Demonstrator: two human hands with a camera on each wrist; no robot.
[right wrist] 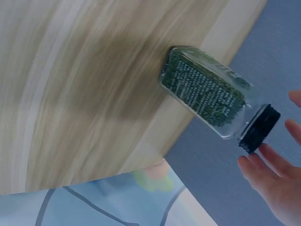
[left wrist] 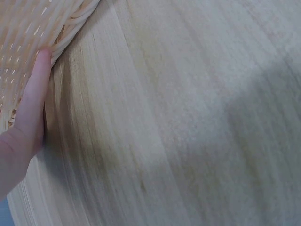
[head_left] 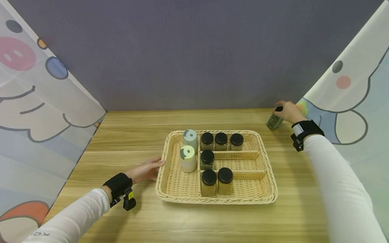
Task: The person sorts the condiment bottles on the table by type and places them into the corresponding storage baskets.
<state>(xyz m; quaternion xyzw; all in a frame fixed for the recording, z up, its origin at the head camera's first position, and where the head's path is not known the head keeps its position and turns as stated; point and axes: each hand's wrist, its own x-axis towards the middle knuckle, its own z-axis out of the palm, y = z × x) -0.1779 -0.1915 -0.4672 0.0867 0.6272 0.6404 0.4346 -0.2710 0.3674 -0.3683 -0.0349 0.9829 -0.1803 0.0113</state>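
Observation:
A green-filled glass jar with a black cap point(right wrist: 204, 89) stands on the table at the far right. My right hand point(head_left: 288, 112) is at its cap; in the right wrist view the fingers point(right wrist: 270, 174) are spread around the cap, some touching or very near its edge, others apart from it. My left hand point(head_left: 147, 170) rests against the left side of a woven basket point(head_left: 272, 179), one straight finger point(left wrist: 35, 89) touching its wall. In the basket's left compartment are two pale bottles point(head_left: 188, 162). Several black-capped jars point(head_left: 225, 180) stand in its right-hand compartments.
The wooden table point(head_left: 136, 128) ends at a grey wall point(head_left: 194, 67) at the back. Cartoon-printed cloths point(head_left: 355, 101) border it on both sides. Low woven dividers point(head_left: 240, 155) split the basket's right part into three rows.

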